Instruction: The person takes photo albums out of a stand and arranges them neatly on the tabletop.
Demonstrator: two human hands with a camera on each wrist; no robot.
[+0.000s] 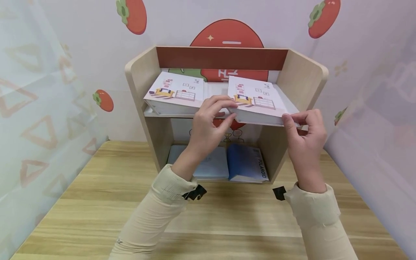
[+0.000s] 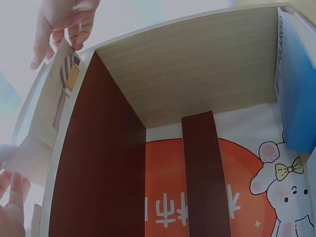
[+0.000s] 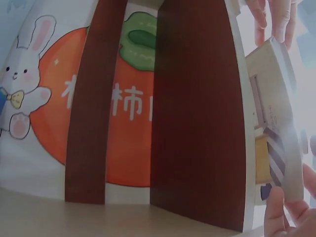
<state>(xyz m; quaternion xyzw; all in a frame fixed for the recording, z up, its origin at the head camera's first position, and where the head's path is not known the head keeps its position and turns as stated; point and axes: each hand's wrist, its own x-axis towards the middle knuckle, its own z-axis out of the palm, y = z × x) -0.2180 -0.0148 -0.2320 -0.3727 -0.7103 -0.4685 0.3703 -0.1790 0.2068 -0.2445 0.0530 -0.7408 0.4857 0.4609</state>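
Note:
On the upper shelf of a small wooden bookshelf [image 1: 307, 72] lies a thick white box-like item with a cartoon-printed top [image 1: 251, 90]. My left hand [image 1: 209, 122] holds its front left corner, fingers over the top edge and thumb lower down. At the front right corner my right hand [image 1: 305, 133] grips it, the thumb against the front edge and the fingers curled behind the corner. In the right wrist view the same printed item [image 3: 276, 118] stands out past the shelf edge between both hands. A matching printed item [image 1: 177, 88] lies to its left, untouched.
Below, the lower shelf holds a pale book [image 1: 211, 162] and a blue book [image 1: 245, 162] marked POLAROID. A brown back rail [image 1: 222, 57] crosses the top of the bookshelf. It stands on a wood-grain table [image 1: 227, 224] before a wall printed with persimmons.

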